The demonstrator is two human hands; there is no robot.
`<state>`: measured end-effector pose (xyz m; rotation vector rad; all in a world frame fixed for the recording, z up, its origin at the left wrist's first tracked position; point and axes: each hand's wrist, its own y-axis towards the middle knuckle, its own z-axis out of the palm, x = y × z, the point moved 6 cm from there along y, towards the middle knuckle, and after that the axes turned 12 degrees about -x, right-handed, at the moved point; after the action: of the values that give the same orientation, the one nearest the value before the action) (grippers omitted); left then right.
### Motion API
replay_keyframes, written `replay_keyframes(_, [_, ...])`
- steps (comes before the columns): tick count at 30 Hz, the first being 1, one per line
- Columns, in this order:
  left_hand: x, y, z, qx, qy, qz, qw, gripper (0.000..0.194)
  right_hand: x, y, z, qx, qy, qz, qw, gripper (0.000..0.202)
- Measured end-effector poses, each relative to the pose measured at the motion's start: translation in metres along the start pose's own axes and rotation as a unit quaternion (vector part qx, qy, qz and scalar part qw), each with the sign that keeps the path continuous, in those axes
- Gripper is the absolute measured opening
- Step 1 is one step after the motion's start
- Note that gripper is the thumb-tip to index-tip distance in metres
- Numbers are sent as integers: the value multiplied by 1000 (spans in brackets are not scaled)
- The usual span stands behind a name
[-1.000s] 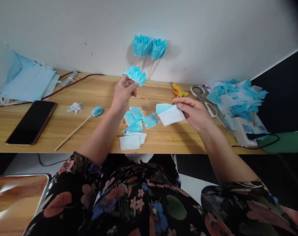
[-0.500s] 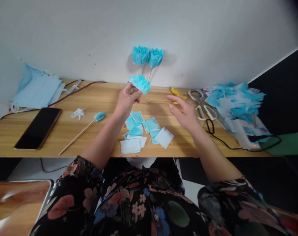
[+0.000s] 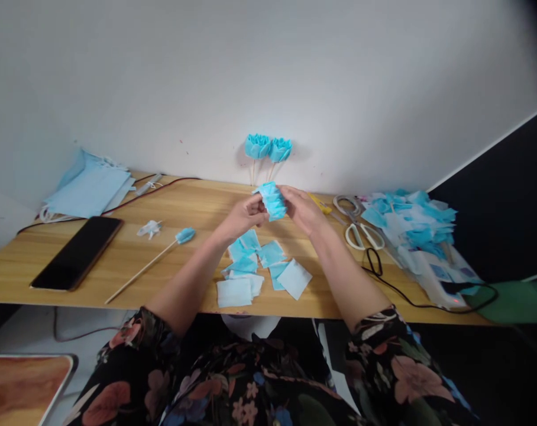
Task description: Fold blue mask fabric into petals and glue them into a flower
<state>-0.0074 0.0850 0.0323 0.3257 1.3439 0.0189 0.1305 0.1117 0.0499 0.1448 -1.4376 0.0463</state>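
Note:
A pleated blue fabric piece (image 3: pixel 272 201) is between my two hands, above the wooden table. My left hand (image 3: pixel 249 214) grips its left side with closed fingers. At its right edge my right hand (image 3: pixel 300 207) has its fingers closed on it. Below lie several blue and white fabric squares (image 3: pixel 272 253). Two blue flowers on sticks (image 3: pixel 268 148) lean against the wall behind. To the left, a stick with a small blue bud (image 3: pixel 185 235) rests on the table.
A phone (image 3: pixel 77 253), blue masks (image 3: pixel 89 186) and a white scrap (image 3: pixel 150 228) lie left. On the right are scissors (image 3: pixel 365 236), a yellow tool (image 3: pixel 322 204), a tape roll (image 3: pixel 347 205), a heap of blue scraps (image 3: pixel 417 222) and a black cable (image 3: pixel 401 293).
My right hand has moved left and now touches the pleated piece. My left hand has shifted right with the piece, which is turned. The camera view has tilted upward.

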Motion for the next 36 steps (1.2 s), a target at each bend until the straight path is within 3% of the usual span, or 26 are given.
replay_keyframes(6, [4,2,-6,-26,6,-5,1000,34,8,12,1,-33,-26,-35,999,47])
replay_keyframes(12, [-4,5,-30,-185,-19,25,982,35,15,18,8,-13,-40,-68,997,45])
replay_keyframes(16, [-9,3,-39,-239,-46,34,969,37,9,18,16,13,-70,-58,996,49])
replay_keyframes(20, [-9,3,-42,-256,-49,37,965,38,7,18,21,30,-93,-56,994,54])
replay_keyframes(25, [-9,2,-40,-247,-41,35,968,36,17,18,23,8,-97,-70,993,55])
replay_keyframes(36, [-15,0,-28,-216,-33,41,975,40,30,17,28,-17,-178,-155,972,26])
